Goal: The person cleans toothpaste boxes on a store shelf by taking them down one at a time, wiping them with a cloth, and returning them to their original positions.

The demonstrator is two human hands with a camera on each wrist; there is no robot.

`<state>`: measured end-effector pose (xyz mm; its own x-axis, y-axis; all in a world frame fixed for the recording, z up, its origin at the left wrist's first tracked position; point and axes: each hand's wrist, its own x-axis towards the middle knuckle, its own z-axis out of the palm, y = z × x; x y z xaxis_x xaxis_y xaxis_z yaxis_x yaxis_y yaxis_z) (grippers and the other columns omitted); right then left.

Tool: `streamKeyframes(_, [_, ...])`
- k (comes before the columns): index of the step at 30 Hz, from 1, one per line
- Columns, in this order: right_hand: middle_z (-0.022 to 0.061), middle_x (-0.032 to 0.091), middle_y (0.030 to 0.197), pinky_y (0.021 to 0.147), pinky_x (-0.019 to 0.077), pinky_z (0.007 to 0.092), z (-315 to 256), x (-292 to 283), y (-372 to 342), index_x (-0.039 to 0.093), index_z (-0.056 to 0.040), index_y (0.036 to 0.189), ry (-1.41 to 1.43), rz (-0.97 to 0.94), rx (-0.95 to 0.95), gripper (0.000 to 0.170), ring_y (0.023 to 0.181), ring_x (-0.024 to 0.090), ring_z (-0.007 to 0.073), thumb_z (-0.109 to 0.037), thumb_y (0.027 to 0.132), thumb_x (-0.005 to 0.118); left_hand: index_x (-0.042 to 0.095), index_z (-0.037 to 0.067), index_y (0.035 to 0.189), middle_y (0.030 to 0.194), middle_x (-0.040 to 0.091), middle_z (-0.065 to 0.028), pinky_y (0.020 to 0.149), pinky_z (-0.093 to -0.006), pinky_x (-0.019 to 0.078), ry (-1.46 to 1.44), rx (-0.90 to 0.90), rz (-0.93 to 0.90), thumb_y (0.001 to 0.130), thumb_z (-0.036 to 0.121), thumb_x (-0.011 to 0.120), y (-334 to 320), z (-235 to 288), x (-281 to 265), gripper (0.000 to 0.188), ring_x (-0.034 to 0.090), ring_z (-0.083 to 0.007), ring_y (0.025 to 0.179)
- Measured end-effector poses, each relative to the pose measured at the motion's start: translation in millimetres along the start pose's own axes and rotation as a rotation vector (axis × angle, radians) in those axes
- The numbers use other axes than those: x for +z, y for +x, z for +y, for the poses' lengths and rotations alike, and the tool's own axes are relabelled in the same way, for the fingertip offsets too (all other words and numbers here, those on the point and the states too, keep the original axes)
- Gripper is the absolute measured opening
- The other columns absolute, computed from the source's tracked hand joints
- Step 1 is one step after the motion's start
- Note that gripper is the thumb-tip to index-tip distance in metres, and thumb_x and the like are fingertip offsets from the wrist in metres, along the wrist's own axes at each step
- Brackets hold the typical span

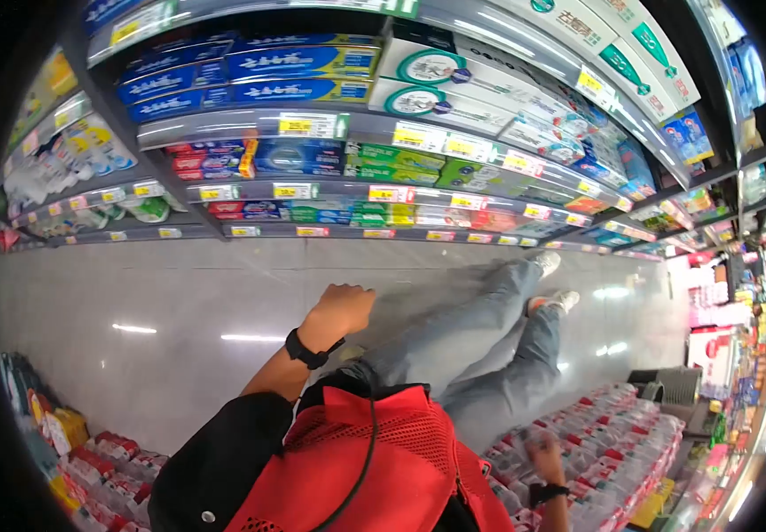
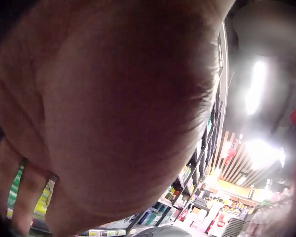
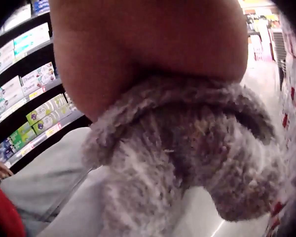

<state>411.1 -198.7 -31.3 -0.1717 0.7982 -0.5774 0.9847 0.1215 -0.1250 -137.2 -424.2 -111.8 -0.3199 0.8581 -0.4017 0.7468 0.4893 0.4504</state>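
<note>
My left hand (image 1: 343, 312), with a black band at the wrist, hangs over the grey floor in front of the shelf, its fingers loosely bent and nothing visible in them. In the left wrist view the palm (image 2: 113, 108) fills most of the picture, with shelf goods showing between the fingers. At lower right, my right hand (image 1: 546, 457) is low beside shrink-wrapped bottle packs (image 1: 618, 443). It grips a fluffy grey cloth (image 3: 143, 182), which droops in two thick folds below the hand in the right wrist view; the fingertips are hidden behind it.
A shelf with toothpaste boxes (image 1: 303, 75) and price tags runs across the front. More red-labelled bottle packs (image 1: 117, 470) stand at lower left. Grey floor (image 1: 179, 293) lies between shelf and packs. Grey bins (image 1: 677, 387) stand to the right, beyond the bottle packs.
</note>
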Motion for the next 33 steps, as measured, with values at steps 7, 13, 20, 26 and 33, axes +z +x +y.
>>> streamKeyframes(7, [0.0164, 0.067, 0.117, 0.087, 0.0511, 0.0413, -66, 46, -122, 0.066, -0.0021, 0.117, 0.328, -0.641, -0.536, 0.043, 0.101, 0.064, 0.0302, -0.026, 0.082, 0.074, 0.062, 0.004, 0.113, 0.107, 0.069, -0.0202, 0.087, -0.0504, 0.0525, -0.085, 0.045, -0.057, 0.090, 0.020, 0.057, 4, -11, 9, 0.028, 0.066, -0.0392, 0.102])
streamKeyframes(13, [0.0223, 0.068, 0.081, 0.071, 0.0532, 0.0412, -160, 64, -120, 0.070, -0.0019, 0.096, -0.139, -0.603, -0.640, 0.038, 0.077, 0.068, 0.0321, -0.032, 0.074, 0.078, 0.062, 0.005, 0.112, 0.106, 0.069, -0.0190, 0.086, -0.0507, 0.0524, 0.089, 0.083, -0.042, 0.092, 0.023, 0.058, 18, -4, -7, 0.027, 0.065, -0.0404, 0.102])
streamKeyframes(20, [0.0213, 0.072, 0.093, 0.080, 0.0548, 0.0388, -133, 77, -93, 0.070, 0.0010, 0.101, -0.066, -1.068, -0.741, 0.048, 0.089, 0.071, 0.0306, -0.045, 0.086, 0.069, 0.060, 0.005, 0.114, 0.107, 0.068, -0.0209, 0.087, -0.0516, 0.0512, 0.170, 0.245, -0.120, 0.093, 0.025, 0.058, 13, 10, -20, 0.030, 0.063, -0.0412, 0.104])
streamKeyframes(26, [0.0096, 0.073, 0.112, 0.093, 0.0517, 0.0333, -84, 26, 48, 0.069, -0.0021, 0.118, -0.087, -0.922, -0.753, 0.044, 0.101, 0.068, 0.0203, -0.032, 0.087, 0.077, 0.059, 0.004, 0.118, 0.112, 0.067, -0.0211, 0.090, -0.0515, 0.0504, 0.144, 0.263, -0.132, 0.094, 0.026, 0.057, 21, 9, -16, 0.033, 0.062, -0.0419, 0.107])
streamKeyframes(33, [0.0132, 0.066, 0.107, 0.084, 0.0526, 0.0317, -51, 73, 181, 0.057, 0.0016, 0.127, 1.083, 0.725, -0.283, 0.036, 0.093, 0.064, 0.0180, -0.012, 0.095, 0.067, 0.060, 0.005, 0.123, 0.116, 0.067, -0.0204, 0.092, -0.0506, 0.0504, 0.152, 0.077, -0.203, 0.093, 0.027, 0.057, 28, -6, 6, 0.037, 0.062, -0.0402, 0.109])
